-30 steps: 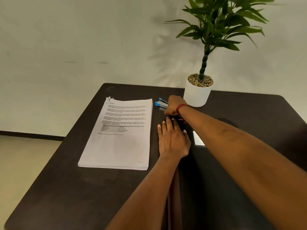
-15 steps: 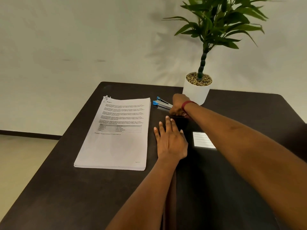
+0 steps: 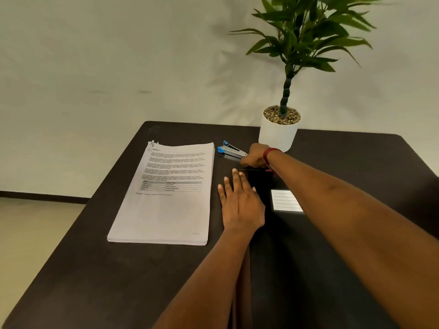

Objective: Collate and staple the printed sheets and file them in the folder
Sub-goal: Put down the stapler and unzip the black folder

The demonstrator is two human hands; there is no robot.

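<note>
A thick stack of printed sheets [image 3: 166, 198] lies on the left of the dark table [image 3: 95, 269], with a ragged top-left corner. A blue and silver stapler [image 3: 231, 150] sits just beyond the stack's top-right corner. A black folder [image 3: 289, 245] with a white lined label [image 3: 285, 200] lies to the right of the stack. My left hand [image 3: 240, 203] rests flat on the folder's left part, fingers straight. My right hand [image 3: 255, 157] is curled at the folder's far edge, beside the stapler's rear end, and pinches that edge, which shows as a thin raised line.
A white pot [image 3: 278, 136] holding a tall green plant stands at the table's far edge, right behind my right hand. A pale wall rises beyond the table. Light floor lies to the left.
My right forearm has shifted to the right, uncovering more of the white label. My left hand has stayed flat on the folder. The sheets and stapler have not moved.
</note>
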